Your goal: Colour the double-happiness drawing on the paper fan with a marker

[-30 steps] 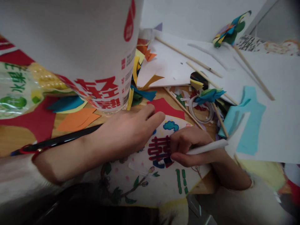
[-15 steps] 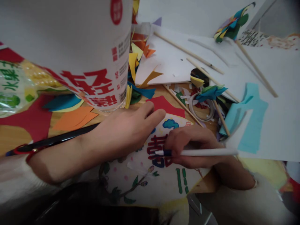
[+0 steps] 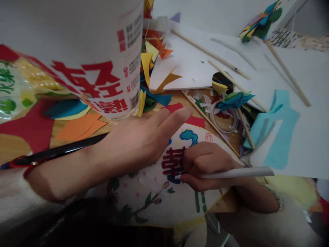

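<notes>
My right hand point(image 3: 208, 164) is closed round a white marker pen point(image 3: 241, 172). The pen's pale tip touches or sits just above the blue lower part of a red-and-blue character on a decorated white sheet point(image 3: 180, 209). Flowers, leaves, a blue cloud and green bars are also drawn on this yellow-edged sheet. My left hand point(image 3: 144, 140) lies across the sheet's left side with nothing visible in it. Its index finger stretches toward the upper right; the other fingers are partly hidden. A large white cup point(image 3: 100, 41) with red lettering stands just beyond it.
Blue paper pieces point(image 3: 66, 109), orange paper pieces point(image 3: 79, 127) and a black stick-like object point(image 3: 74, 147) lie left. Beyond the right hand are a tape roll point(image 3: 233, 120), wooden sticks point(image 3: 210, 53), cyan paper point(image 3: 280, 137) and white paper. A packet point(image 3: 33, 82) lies behind, at left.
My right hand has tilted and shifted the marker; its tip is now lower on the blue strokes and its navy section is covered. My left index finger reaches slightly farther right. The view shifted slightly.
</notes>
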`<state>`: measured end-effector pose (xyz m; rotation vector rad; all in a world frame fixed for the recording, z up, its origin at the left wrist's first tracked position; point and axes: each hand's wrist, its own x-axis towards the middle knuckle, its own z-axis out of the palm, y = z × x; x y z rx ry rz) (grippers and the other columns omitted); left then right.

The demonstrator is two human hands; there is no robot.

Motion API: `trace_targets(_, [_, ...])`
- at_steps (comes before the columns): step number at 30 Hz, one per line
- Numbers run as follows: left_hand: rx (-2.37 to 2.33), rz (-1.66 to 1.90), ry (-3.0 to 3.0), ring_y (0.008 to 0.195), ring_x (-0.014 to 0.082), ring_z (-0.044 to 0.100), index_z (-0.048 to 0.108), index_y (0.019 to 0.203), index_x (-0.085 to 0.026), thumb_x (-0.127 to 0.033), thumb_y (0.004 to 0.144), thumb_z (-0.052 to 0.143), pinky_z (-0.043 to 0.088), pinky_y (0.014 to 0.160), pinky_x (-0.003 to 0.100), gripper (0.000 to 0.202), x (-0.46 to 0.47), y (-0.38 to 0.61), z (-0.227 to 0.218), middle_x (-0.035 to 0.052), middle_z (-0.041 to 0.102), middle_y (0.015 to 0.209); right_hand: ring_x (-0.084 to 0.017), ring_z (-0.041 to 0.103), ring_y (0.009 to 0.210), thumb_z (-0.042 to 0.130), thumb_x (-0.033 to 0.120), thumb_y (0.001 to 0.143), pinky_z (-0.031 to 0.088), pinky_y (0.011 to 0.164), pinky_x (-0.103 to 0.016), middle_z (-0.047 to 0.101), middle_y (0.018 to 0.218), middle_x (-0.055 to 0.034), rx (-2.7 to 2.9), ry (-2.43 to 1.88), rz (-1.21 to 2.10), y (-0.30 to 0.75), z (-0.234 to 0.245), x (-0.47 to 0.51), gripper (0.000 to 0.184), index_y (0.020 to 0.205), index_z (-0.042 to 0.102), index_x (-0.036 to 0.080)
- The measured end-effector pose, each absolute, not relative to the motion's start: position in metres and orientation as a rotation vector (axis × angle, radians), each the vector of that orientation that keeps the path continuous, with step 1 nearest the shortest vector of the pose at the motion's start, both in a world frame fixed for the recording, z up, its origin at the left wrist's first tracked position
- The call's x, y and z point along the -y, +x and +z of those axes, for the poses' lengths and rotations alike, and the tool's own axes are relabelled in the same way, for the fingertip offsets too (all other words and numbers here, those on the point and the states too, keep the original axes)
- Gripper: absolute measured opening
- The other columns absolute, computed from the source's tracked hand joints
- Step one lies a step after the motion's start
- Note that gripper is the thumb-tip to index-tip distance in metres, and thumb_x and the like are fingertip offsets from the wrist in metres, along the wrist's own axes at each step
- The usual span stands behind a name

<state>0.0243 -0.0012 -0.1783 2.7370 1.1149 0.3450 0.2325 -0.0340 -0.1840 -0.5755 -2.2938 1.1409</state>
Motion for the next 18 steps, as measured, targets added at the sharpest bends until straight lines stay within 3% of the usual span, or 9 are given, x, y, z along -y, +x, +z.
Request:
trace_targets(4, [-1.108, 0.321, 2.756, 0.063, 0.0207, 0.062, 0.021, 0.131, -0.027, -0.024, 0.090, 0.033, 0.037, 0.042, 0.030, 0.042, 0.0016, 0.0247, -0.1764, 0.0073, 0.058, 0.119, -0.008, 0.052, 0.052, 0.059, 0.011, 0.081, 0.036, 0.048, -0.022, 0.053, 0.053, 0.0020, 2.293, -0.573, 1.150, 0.2332, -0.1838, 0.0343, 0.036, 0.055, 0.035, 0.019])
trace_targets(9, [-1.153, 0.318, 2.789, 0.053, 0.0188, 0.058, 0.016, 0.134, -0.027, -0.026, 0.091, 0.032, 0.031, 0.039, 0.031, 0.047, 0.0027, 0.0240, -0.1771, 0.0072, 0.061, 0.114, -0.009, 0.053, 0.053, 0.061, 0.010, 0.078, 0.036, 0.048, -0.023, 0.053, 0.054, 0.0023, 2.277, -0.584, 1.212, 0.2348, -0.1847, 0.0341, 0.035, 0.056, 0.036, 0.019])
trace_targets(18, [-1.115, 0.305, 2.741, 0.064, 0.0220, 0.063, 0.020, 0.132, -0.028, -0.025, 0.091, 0.033, 0.036, 0.042, 0.031, 0.044, 0.0025, 0.0245, -0.1772, 0.0075, 0.057, 0.122, -0.007, 0.052, 0.054, 0.061, 0.010, 0.080, 0.037, 0.052, -0.021, 0.049, 0.054, 0.0044, 2.272, -0.600, 1.217, 0.2352, -0.1854, 0.0355, 0.034, 0.057, 0.037, 0.018])
